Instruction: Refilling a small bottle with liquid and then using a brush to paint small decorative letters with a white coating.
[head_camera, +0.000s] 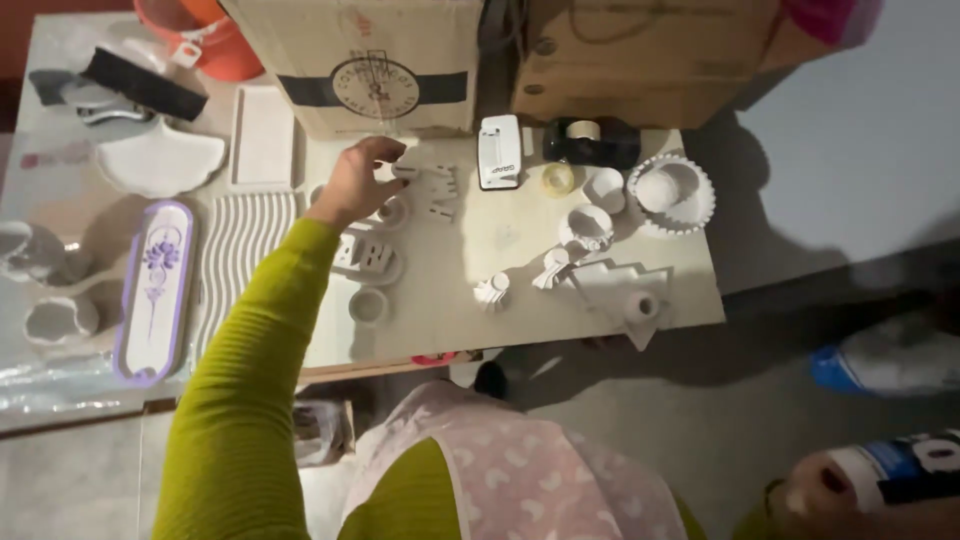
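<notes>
At the surface's (460, 300) left side lie a purple-rimmed oval tray (153, 290) and a ribbed white tray (240, 245); beside them the left hand (352, 185), in a green sleeve, curls its fingers on a small white cast piece (404, 171) just before a brown carton (360, 60) bearing a dark band and round emblem. Open surface shows near the front edge, with bare floor beyond the right edge. At the lower right corner, the right hand (825, 485) grips a white-and-blue bottle (905, 465).

Purple-edged floral tray (155, 290), lime-green sleeve (250, 390)
</notes>
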